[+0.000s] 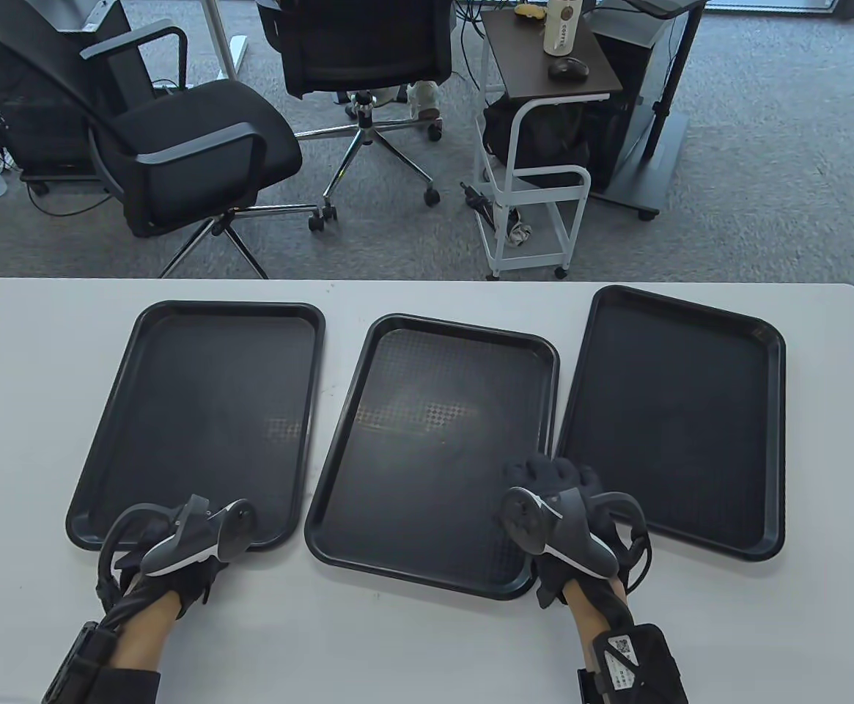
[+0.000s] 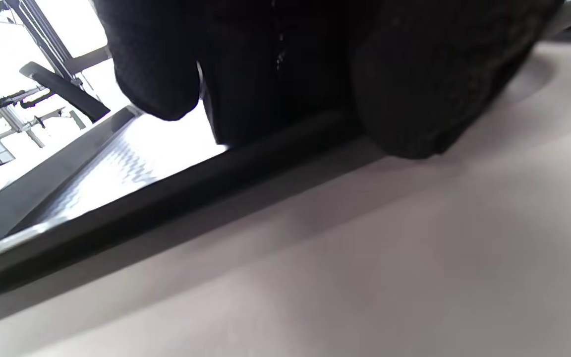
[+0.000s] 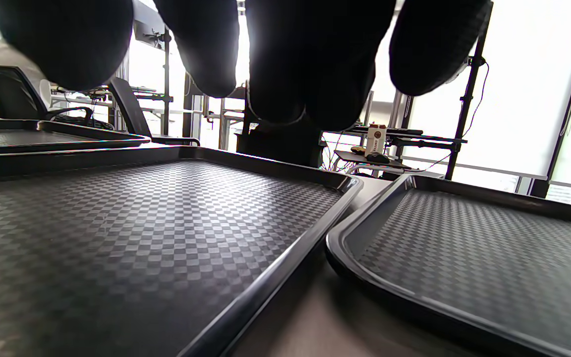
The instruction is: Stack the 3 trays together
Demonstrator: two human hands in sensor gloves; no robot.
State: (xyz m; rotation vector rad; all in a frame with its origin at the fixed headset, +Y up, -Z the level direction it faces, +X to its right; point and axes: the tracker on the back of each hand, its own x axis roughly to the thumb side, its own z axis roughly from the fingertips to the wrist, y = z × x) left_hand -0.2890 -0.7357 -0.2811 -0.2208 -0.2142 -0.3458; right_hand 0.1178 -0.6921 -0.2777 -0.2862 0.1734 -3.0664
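Three black trays lie beside the middle tray; right hand hovers spread above it, left hand grips the left tray; cup reads "COFFEE"

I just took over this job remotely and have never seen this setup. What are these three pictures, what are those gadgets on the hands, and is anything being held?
No robot here: a person wears black sensor gloves, with a tracker strapped to the back of each hand.

The table view looks down on a white table carrying three black rectangular plastic trays side by side: left tray, middle tray, right tray. None is stacked yet.

The other two pictures come from wrist cameras. The left hand is at the left tray's near rim; the right hand hovers over the middle tray's near right corner. Nothing is lifted, and whether the left hand is gripping the rim is unclear.
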